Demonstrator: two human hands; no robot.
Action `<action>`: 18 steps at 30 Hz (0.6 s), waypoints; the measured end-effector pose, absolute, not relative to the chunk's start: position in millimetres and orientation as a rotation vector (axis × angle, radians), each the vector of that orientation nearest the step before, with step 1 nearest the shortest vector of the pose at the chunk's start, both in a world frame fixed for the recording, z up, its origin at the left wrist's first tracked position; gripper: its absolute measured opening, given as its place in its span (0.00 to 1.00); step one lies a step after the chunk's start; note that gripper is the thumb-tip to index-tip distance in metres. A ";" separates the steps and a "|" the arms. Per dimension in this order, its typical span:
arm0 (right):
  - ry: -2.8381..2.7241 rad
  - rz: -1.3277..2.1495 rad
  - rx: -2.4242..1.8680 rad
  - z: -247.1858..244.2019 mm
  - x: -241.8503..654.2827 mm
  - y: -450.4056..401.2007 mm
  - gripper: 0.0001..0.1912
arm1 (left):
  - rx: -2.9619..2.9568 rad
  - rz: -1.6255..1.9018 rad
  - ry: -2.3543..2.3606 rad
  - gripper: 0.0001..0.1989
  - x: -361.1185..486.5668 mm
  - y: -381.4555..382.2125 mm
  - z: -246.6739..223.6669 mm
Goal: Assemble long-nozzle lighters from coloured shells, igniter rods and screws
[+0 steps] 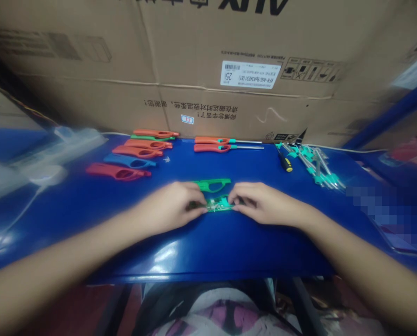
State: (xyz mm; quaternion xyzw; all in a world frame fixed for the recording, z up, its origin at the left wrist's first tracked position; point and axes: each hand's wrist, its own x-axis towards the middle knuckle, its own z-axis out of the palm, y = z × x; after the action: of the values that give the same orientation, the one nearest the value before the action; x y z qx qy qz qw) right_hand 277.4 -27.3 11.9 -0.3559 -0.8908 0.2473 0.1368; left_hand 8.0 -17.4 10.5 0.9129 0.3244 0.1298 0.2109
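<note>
Left hand [175, 201] pinches the left end of a green half-shell [218, 206] between thumb and fingers, with hardly any opening; the right hand [257, 201] curls its fingertips at the opposite end (whether they grip or merely touch, I cannot tell). Lying directly between the two, the half-shell has its long axis running left to right, roughly parallel to the near edge of the blue table [229, 254], so neither hand is clearly nearer. A teal part [225, 201] sits toward its right end, on the right hand's side. Just beyond, toward the table's far edge, a second green shell [205, 185] lies nearly parallel, partly hidden by the left hand. A screwdriver [286, 164] lies well apart, toward the far right corner.
</note>
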 end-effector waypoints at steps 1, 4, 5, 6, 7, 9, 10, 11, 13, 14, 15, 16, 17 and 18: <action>-2.577 0.717 -1.040 11.5 277.2 -27.2 0.04 | 2.550 0.352 0.908 0.07 7.9 -17.6 10.8; -2.572 0.724 -1.060 9.7 277.1 -26.7 0.04 | 2.647 0.372 0.937 0.09 8.2 -19.2 13.8; -2.571 0.726 -1.062 9.2 277.3 -26.5 0.04 | 2.686 0.394 0.937 0.10 8.4 -20.0 15.2; -2.569 0.730 -1.058 8.7 277.5 -26.2 0.04 | 2.721 0.415 0.924 0.11 8.7 -21.0 16.5; -2.568 0.735 -1.052 8.2 277.8 -26.0 0.04 | 2.746 0.429 0.897 0.12 9.1 -22.0 17.4; -2.563 0.747 -1.041 7.4 278.2 -25.6 0.04 | 2.772 0.427 0.826 0.12 10.1 -23.8 17.3; -2.561 0.752 -1.036 7.1 278.3 -25.3 0.04 | 2.781 0.413 0.792 0.12 10.6 -24.5 16.1; -2.559 0.754 -1.033 6.9 278.3 -25.1 0.04 | 2.791 0.397 0.762 0.13 11.2 -25.0 14.2; -2.559 0.754 -1.032 6.5 278.1 -24.6 0.04 | 2.811 0.363 0.726 0.15 12.5 -25.4 9.2; -2.559 0.753 -1.030 6.5 278.0 -24.4 0.04 | 2.820 0.349 0.713 0.16 13.2 -25.2 6.5; -2.559 0.753 -1.024 6.5 278.0 -24.3 0.04 | 2.828 0.334 0.704 0.17 13.8 -25.0 4.0; -2.560 0.755 -1.014 6.7 278.0 -24.2 0.05 | 2.833 0.325 0.696 0.17 14.4 -24.8 1.9; -2.560 0.757 -0.998 6.9 278.1 -24.1 0.05 | 2.837 0.321 0.689 0.18 14.8 -24.5 0.3; -2.562 0.763 -0.979 7.2 278.4 -24.1 0.06 | 2.839 0.322 0.684 0.18 15.2 -24.4 -0.7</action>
State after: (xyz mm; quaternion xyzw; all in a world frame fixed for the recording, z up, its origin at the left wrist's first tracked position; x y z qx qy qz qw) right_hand 278.4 -24.1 7.2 -0.3402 -0.8902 0.2650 0.1469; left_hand 15.2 -24.4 -0.7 0.9613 0.2318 0.1091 0.1018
